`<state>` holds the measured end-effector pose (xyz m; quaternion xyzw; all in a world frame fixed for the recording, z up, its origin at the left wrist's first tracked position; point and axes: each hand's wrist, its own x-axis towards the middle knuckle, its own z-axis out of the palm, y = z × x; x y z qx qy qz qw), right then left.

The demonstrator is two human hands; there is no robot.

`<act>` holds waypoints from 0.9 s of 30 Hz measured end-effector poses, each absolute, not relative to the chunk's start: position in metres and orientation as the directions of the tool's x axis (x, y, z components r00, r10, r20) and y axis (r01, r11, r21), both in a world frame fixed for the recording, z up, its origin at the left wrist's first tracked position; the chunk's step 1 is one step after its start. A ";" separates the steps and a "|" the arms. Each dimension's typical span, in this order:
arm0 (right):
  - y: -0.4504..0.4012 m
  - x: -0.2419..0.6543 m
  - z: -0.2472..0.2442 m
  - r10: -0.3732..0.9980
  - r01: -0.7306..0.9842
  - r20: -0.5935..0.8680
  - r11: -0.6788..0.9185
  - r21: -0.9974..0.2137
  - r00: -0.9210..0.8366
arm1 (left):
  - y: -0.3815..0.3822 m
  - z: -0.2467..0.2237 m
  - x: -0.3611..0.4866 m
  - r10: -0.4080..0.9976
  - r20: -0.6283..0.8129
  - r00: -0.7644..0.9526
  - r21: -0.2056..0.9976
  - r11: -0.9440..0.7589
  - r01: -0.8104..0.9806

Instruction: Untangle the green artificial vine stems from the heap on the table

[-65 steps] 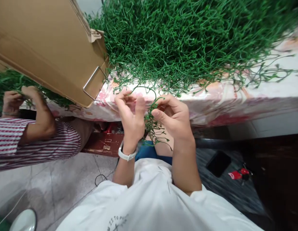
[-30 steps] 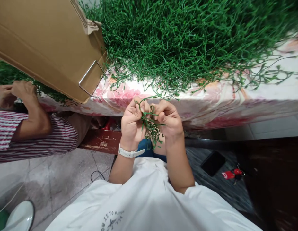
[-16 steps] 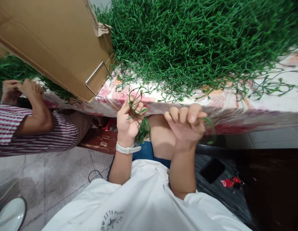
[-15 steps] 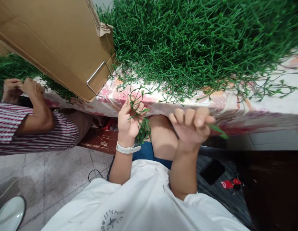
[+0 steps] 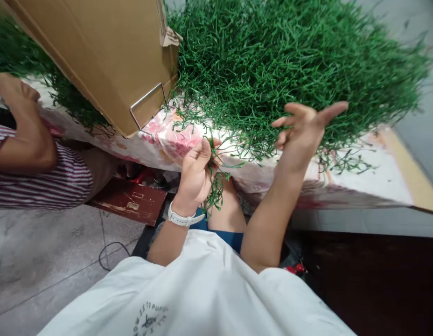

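My left hand (image 5: pixel 197 175), with a white watch band on the wrist, is closed around a small bunch of green plastic-looking sprigs (image 5: pixel 215 191). Their stems stick out past the thumb, and the lower ends dangle over my thigh. Farther right, my right hand (image 5: pixel 302 126) is raised at the front of a large heap of green sprigs (image 5: pixel 258 65). Its fingers are spread and nothing shows between them. The heap lies on a table with a floral cloth (image 5: pixel 181 142).
A tall cardboard box (image 5: pixel 108 60) stands left of the heap, with a bent metal wire bracket (image 5: pixel 146 100) at its foot. Beyond it sits a person in a striped garment (image 5: pixel 66 179) beside more greenery (image 5: pixel 20 46). A dark red bench (image 5: pixel 132 198) is below.
My right hand has moved up and forward to the heap, and its fingers have opened. The green piece it held is gone from it. My left hand still grips its bunch. The view has shifted right.
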<state>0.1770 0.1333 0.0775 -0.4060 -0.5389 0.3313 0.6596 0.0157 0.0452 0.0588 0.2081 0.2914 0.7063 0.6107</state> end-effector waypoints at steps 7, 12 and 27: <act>0.057 0.142 0.043 0.828 -0.064 0.459 0.465 -0.883 -0.321 | 0.043 0.051 0.009 0.974 0.131 -0.185 0.761 -0.219 -0.611; 0.057 0.141 0.040 0.820 -0.028 0.449 0.470 -0.882 -0.355 | 0.041 0.050 0.004 0.949 0.140 -0.281 0.808 -0.274 -0.521; 0.030 0.140 0.035 0.753 -0.463 0.395 0.136 -0.876 -0.526 | 0.030 0.064 -0.010 0.999 0.011 -0.041 0.553 -0.040 -0.832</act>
